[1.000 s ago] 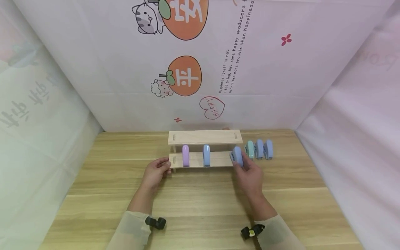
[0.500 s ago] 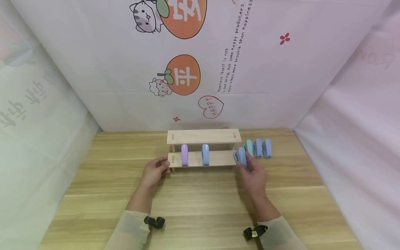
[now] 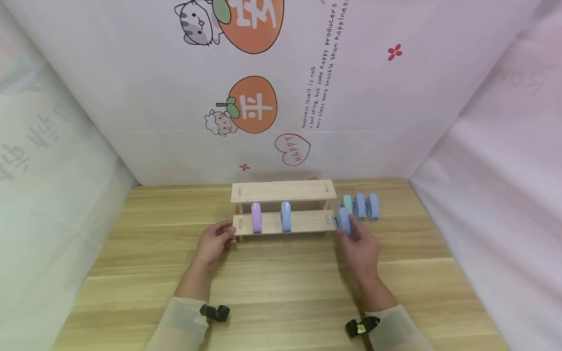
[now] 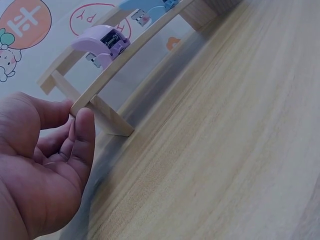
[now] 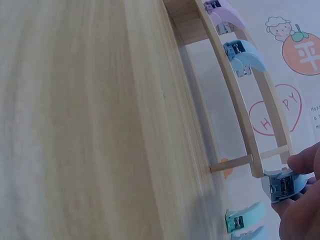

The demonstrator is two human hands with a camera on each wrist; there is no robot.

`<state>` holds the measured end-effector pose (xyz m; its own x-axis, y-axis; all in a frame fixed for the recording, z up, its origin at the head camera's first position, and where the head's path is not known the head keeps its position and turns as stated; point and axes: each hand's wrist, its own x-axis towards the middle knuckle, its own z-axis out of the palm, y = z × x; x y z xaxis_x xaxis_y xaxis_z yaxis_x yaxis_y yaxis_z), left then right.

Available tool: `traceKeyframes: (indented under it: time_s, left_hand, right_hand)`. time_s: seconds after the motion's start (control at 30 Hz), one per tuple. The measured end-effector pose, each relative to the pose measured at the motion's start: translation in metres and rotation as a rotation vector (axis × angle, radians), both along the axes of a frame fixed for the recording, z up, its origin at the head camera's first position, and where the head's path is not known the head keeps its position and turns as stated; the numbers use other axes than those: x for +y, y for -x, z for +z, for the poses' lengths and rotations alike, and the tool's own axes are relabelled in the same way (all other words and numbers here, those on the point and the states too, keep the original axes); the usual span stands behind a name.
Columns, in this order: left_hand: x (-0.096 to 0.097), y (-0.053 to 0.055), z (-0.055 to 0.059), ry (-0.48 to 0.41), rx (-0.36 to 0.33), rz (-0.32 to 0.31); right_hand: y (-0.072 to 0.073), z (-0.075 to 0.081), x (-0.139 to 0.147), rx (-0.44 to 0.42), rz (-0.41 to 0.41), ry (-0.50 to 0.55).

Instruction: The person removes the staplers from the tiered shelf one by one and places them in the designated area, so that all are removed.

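Stapler: periwinkle-blue, arched plastic mini stapler (image 3: 344, 222), just off the three-o'clock end of the pale wooden two-tier rack (image 3: 307, 222); whether they touch, I can't tell.
Right hand (image 3: 362, 246): my thumb and fingers pinch that stapler.
Left hand (image 3: 215, 241): my thumb and fingers pinch the lower tier's nine-o'clock end.
Handling: probably light and stiff; the smooth shell might slip.
Hold: I'd favour its flanks; squeezing top to bottom could work the spring.
Rack: thin wood, likely easily nudged; it bears a glossy lavender arched stapler (image 3: 256, 218) and a glossy sky-blue arched stapler (image 3: 286, 217).
Neighbour: mint-green arched stapler (image 3: 346, 202), twelve o'clock of my held one.
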<state>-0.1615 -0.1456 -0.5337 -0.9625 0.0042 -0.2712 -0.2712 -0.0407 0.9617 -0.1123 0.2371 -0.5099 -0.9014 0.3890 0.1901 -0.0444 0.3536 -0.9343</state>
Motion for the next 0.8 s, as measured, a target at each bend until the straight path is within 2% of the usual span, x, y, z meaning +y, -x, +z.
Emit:
traceKeyframes:
  time_s: [0.43, 0.63, 0.8]
  left_hand:
    - [-0.001, 0.000, 0.000, -0.006, 0.005, 0.007]
    - [0.000, 0.000, 0.000, -0.021, 0.016, 0.005]
    - [0.000, 0.001, 0.000, -0.025, 0.009, 0.003]
  right_hand:
    - [-0.002, -0.003, 0.009, 0.027, -0.040, -0.006]
    - [-0.004, -0.006, 0.011, 0.019, -0.063, -0.031]
    - [-0.006, -0.010, 0.012, 0.001, -0.072, 0.001]
